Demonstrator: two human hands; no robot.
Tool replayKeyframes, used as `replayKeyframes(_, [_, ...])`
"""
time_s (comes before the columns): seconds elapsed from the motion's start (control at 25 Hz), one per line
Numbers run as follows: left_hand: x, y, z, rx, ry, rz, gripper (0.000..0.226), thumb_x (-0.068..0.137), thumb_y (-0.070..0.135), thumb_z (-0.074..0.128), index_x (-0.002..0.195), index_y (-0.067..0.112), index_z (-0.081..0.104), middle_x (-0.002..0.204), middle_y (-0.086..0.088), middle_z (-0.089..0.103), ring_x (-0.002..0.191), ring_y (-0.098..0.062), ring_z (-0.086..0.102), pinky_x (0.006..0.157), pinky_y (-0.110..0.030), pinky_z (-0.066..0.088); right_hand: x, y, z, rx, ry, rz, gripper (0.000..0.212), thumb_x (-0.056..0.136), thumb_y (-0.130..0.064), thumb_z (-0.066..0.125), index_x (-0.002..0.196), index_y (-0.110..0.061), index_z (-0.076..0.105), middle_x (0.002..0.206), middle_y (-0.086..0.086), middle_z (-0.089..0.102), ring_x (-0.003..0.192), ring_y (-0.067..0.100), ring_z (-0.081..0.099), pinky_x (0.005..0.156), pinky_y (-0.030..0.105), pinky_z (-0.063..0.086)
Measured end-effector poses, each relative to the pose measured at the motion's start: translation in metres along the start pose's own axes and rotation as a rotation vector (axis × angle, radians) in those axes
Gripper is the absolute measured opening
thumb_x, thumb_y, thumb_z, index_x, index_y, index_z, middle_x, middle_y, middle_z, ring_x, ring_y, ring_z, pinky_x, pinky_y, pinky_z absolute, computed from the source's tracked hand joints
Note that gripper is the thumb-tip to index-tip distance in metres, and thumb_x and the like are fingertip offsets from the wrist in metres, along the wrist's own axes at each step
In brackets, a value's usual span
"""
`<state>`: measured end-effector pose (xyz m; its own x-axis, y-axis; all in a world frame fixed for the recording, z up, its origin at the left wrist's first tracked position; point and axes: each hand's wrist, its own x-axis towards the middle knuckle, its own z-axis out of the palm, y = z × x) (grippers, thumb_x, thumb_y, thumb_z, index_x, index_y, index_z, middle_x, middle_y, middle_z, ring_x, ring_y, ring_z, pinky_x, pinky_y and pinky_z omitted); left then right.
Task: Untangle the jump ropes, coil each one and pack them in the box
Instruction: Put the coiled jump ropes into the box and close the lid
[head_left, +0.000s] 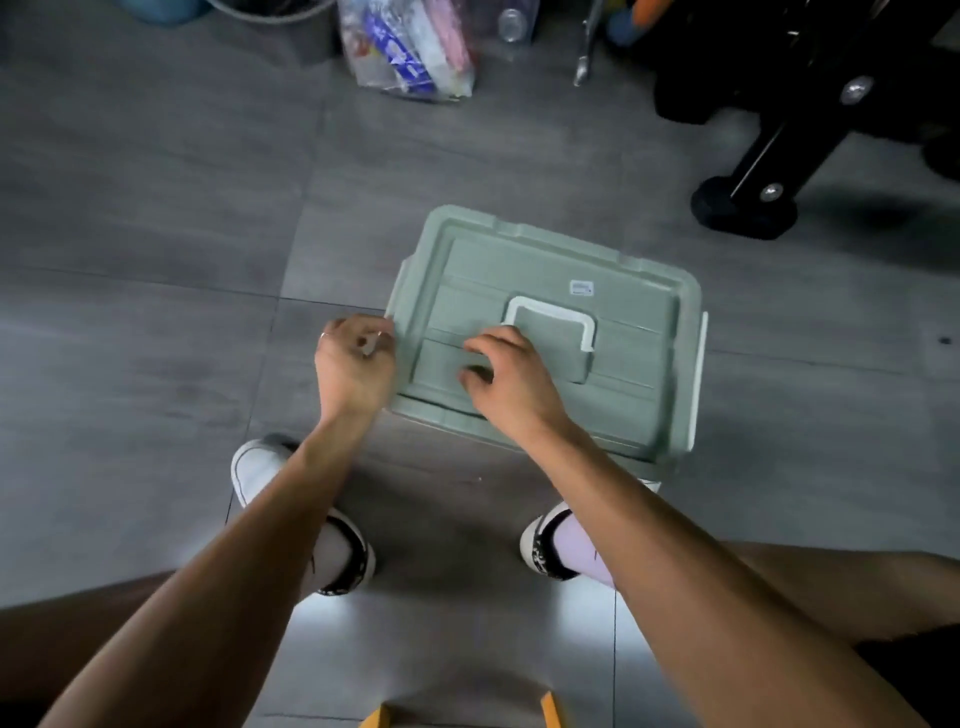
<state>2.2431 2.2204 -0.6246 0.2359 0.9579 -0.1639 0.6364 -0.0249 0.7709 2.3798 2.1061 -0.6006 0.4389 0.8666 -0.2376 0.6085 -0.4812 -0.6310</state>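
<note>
- Both forearms reached down to the box (545, 291).
- Left hand (353, 358) pinched its side latch (388, 325); right hand (501, 374) rested spread on the lid.
- Unlatching one side alone could twist the lid.

I count one green box (545, 332), shut under its one lid (639, 312), and that lid carries one white handle (550, 317) and one small label (581, 287). One white side latch (697, 379) shows on its right edge. I see two hands: one left hand (356, 358) and one right hand (506, 371). Two white shoes (260, 467) stand on the floor (156, 260) below. Further off I count one clear plastic bag (410, 47) of packets, one clear bottle (511, 23) and one black frame (779, 130) with two silver bolts.
</note>
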Motion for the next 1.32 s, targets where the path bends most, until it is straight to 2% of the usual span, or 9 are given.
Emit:
replayKeyframes(0.16, [0.039,-0.047,-0.011,-0.283,-0.307,-0.548,0.022,0.096,0.013,0.050,0.115,0.015,0.061,0.107,-0.001,0.055,0.087,-0.017,0.055,0.082,-0.029,0.044,0.041,-0.031,0.026,-0.253,-0.140,-0.076,0.074,0.090,-0.049,0.061,0.152,-0.023,0.031,0.161,0.004,0.019,0.145,0.028,0.018,0.119,0.040,0.016])
replayKeyframes(0.32, [0.049,-0.067,0.003,-0.815,-0.417,-0.898,0.017,0.097,0.013,0.046,0.095,0.010,0.063,0.087,-0.009,0.065,0.067,-0.018,0.060,0.066,-0.029,0.051,0.055,-0.038,0.043,-0.454,-0.123,-0.027,0.086,0.087,-0.064,0.053,0.156,-0.029,0.013,0.164,-0.004,0.008,0.144,0.033,0.014,0.117,0.047,0.017])
replayKeyframes(0.48, [0.055,-0.075,0.005,-1.025,-0.305,-0.896,0.020,0.092,0.015,0.055,0.102,0.005,0.070,0.092,-0.012,0.071,0.075,-0.020,0.065,0.074,-0.032,0.055,0.062,-0.036,0.043,-0.417,-0.114,-0.001,0.089,0.083,-0.063,0.060,0.155,-0.032,0.017,0.163,-0.007,0.011,0.141,0.032,0.018,0.117,0.045,0.024])
replayKeyframes(0.64, [0.053,-0.069,-0.011,-1.105,-0.513,-0.683,0.005,0.091,0.012,0.058,0.090,0.011,0.063,0.083,-0.007,0.064,0.070,-0.017,0.058,0.074,-0.028,0.045,0.062,-0.038,0.049,-0.364,-0.120,0.044,0.090,0.081,-0.059,0.066,0.154,-0.035,0.020,0.163,-0.010,0.011,0.142,0.031,0.016,0.119,0.043,0.021])
replayKeyframes(0.8, [0.063,-0.053,-0.022,-0.930,-0.646,-0.638,0.020,0.094,0.006,0.049,0.080,0.018,0.057,0.068,0.001,0.061,0.064,-0.012,0.052,0.063,-0.024,0.035,0.063,-0.038,0.050,-0.329,-0.085,0.035,0.090,0.080,-0.058,0.068,0.153,-0.035,0.022,0.163,-0.009,0.012,0.141,0.030,0.017,0.118,0.045,0.022])
replayKeyframes(0.96, [0.056,-0.051,-0.014,-0.878,-0.746,-0.612,0.005,0.097,0.018,0.051,0.093,0.018,0.055,0.080,-0.002,0.055,0.067,-0.014,0.048,0.060,-0.026,0.033,0.064,-0.035,0.051,-0.345,-0.062,0.022,0.089,0.078,-0.056,0.070,0.153,-0.034,0.025,0.162,-0.007,0.014,0.139,0.032,0.020,0.117,0.042,0.022])
replayKeyframes(1.08, [0.056,-0.053,-0.007,-0.879,-0.795,-0.664,0.015,0.092,0.027,0.056,0.100,0.015,0.059,0.082,-0.003,0.059,0.068,-0.016,0.053,0.064,-0.027,0.039,0.066,-0.030,0.046,-0.349,-0.075,-0.004,0.089,0.078,-0.057,0.070,0.152,-0.033,0.026,0.162,-0.008,0.015,0.139,0.030,0.021,0.117,0.038,0.021])
replayKeyframes(1.2, [0.056,-0.057,-0.004,-0.777,-0.774,-0.688,0.012,0.088,0.030,0.063,0.093,0.020,0.060,0.084,-0.001,0.059,0.070,-0.014,0.052,0.064,-0.027,0.036,0.065,-0.026,0.038,-0.341,-0.152,-0.020,0.091,0.078,-0.054,0.072,0.153,-0.033,0.024,0.163,-0.009,0.014,0.140,0.029,0.019,0.118,0.039,0.021])
replayKeyframes(1.32, [0.047,-0.057,-0.002,-0.640,-0.562,-0.584,0.020,0.082,0.037,0.072,0.088,0.020,0.063,0.088,0.000,0.063,0.078,-0.015,0.057,0.068,-0.026,0.042,0.070,-0.018,0.020,-0.313,-0.263,-0.072,0.091,0.080,-0.041,0.075,0.154,-0.029,0.024,0.163,-0.008,0.012,0.142,0.026,0.016,0.120,0.034,0.015])
